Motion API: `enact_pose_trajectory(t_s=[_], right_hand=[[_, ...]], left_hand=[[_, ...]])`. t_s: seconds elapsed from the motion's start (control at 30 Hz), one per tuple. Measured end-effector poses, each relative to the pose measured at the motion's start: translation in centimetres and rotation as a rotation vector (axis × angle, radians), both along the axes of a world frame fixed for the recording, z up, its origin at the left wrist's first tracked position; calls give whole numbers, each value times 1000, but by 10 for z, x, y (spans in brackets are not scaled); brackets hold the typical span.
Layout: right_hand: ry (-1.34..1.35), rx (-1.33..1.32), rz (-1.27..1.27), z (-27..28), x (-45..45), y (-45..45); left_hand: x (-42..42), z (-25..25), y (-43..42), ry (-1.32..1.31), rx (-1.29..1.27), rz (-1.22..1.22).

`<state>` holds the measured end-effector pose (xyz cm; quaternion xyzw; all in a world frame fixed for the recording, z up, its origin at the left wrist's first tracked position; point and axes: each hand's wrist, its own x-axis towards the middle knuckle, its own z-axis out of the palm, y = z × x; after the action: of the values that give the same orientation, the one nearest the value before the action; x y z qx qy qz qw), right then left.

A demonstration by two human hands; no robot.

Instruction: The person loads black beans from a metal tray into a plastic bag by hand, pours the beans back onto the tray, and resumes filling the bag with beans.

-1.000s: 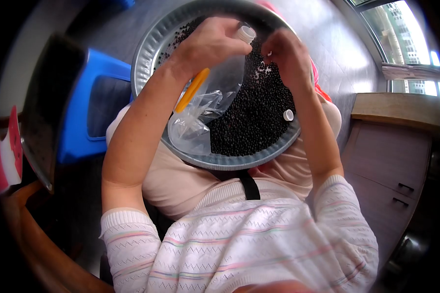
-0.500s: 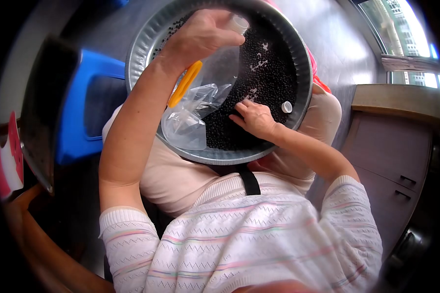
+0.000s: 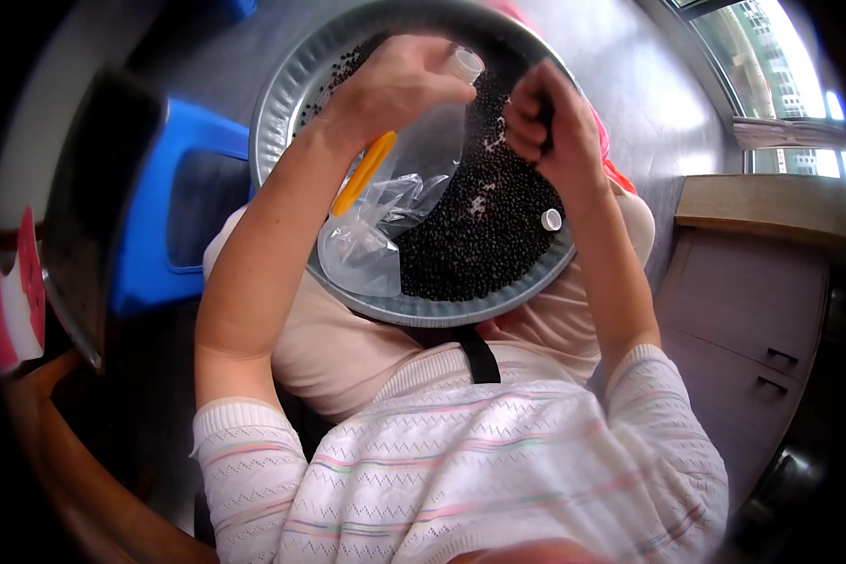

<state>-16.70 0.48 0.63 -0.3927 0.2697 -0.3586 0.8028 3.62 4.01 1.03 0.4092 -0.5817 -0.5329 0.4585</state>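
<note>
My left hand point(image 3: 399, 85) is closed around the neck of a clear plastic spout pouch point(image 3: 359, 249), just below its uncapped white spout point(image 3: 465, 64). A yellow handle point(image 3: 365, 174) is on the pouch's side, and the soft lower part rests in a round metal basin point(image 3: 271, 117). Small black beans point(image 3: 470, 240) cover much of the basin's bottom. Above them, to the right of the spout, my right hand point(image 3: 559, 122) is raised with curled fingers, slightly blurred. A dark patch inside its curl looks like beans. A white cap point(image 3: 550, 220) lies near the basin's right edge.
The basin rests on my lap. To the left stands a blue plastic stool point(image 3: 141, 226). A low cabinet point(image 3: 743, 301) with dark handles stands at the right, below a window point(image 3: 780, 66). Wooden furniture point(image 3: 103, 489) curves along the lower left.
My right hand has risen from the beans, moving up and right towards the spout's level, and its fingers have curled in. My left hand still holds the pouch, slightly lower in view.
</note>
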Motion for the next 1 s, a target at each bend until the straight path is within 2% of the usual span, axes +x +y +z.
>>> enact_pose_trajectory(t_s=[0.07,0.17,0.33,0.43,1.0], right_hand=[[-187,-10,8,12,13,-19],[-205,1,-147,26,38,-27],[-266,-70,-229,27,73,-40],[-197,-92,-299,26,79,-34],[-309,-224,-277,25,79,-23]], left_hand=[[-1,0,0,-2,19,9],[-1,-4,-3,24,53,-4],[-2,1,1,96,112,-16],[-1,-4,-1,89,102,-17],[-3,-3,0,132,96,-24]])
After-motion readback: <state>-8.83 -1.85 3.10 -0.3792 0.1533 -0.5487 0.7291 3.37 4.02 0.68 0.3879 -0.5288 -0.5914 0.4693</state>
